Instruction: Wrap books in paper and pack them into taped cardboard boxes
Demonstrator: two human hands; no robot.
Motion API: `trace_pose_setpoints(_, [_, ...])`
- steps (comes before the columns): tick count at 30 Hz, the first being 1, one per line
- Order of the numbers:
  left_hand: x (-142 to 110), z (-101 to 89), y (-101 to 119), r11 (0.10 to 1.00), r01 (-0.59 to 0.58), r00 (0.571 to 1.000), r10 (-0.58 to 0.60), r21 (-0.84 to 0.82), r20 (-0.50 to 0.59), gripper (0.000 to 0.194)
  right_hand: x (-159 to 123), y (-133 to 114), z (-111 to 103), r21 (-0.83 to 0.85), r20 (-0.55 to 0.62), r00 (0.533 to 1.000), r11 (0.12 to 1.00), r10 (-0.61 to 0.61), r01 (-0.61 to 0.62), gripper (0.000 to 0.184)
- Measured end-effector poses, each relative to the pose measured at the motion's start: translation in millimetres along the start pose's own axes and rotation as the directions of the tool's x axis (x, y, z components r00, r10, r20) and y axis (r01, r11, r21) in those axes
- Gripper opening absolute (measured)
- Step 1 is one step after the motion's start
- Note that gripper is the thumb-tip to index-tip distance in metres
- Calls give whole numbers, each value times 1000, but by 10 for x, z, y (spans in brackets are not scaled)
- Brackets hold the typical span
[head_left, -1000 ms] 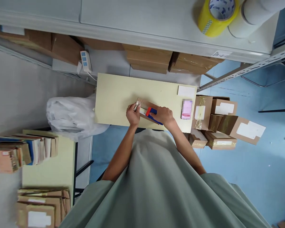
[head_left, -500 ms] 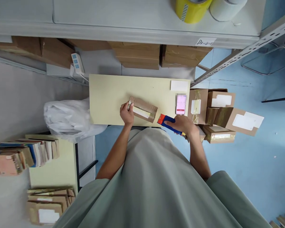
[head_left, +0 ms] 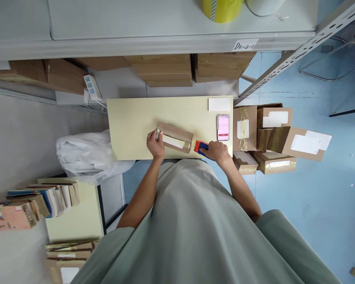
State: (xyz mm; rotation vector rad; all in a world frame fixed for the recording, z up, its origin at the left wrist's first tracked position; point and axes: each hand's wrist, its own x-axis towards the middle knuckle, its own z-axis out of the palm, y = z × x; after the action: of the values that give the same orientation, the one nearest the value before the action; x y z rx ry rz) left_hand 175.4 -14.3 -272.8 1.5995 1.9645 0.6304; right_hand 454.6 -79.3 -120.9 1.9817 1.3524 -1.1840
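A narrow cardboard box [head_left: 175,136] with a white label and shiny tape lies slanted across the front of the pale yellow table [head_left: 130,114]. My left hand [head_left: 155,145] pinches its left end, thumb on top. To the right of the box, my right hand [head_left: 218,152] is wrapped round a blue hand-held tool [head_left: 203,147] with a red end. That red end points at the box's right end, with a small gap between them. What kind of tool it is I cannot make out. Behind my right hand lies a phone [head_left: 223,127] with a pink screen.
A white paper [head_left: 219,104] lies at the table's back right. Taped cartons [head_left: 276,161] are stacked off the right edge. A white plastic bag [head_left: 83,154] bulges at the left, above books [head_left: 57,199] on a low table. A metal shelf [head_left: 136,45] spans the back over large cartons.
My right hand has moved left with the blue tool, bringing its red end closer to the box. The left hand keeps its grip on the box. The whole view has shifted slightly.
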Motion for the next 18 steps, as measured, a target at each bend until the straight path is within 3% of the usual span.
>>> trace_pose_setpoints(5, [-6, 34, -29, 999, -50, 995, 50, 10, -88, 31, 40, -195, 134, 5, -68, 998, 1000, 5, -5, 38])
trace_pose_setpoints(11, [-3, 53, -68, 999, -53, 993, 52, -1, -103, 31, 71, -297, 272, 11, -141, 990, 1000, 7, -5, 34])
trace_pose_setpoints(18, [-37, 62, -98, 999, -51, 995, 51, 4, -88, 32, 205, -329, 617, 106, -295, 953, 994, 68, -38, 36])
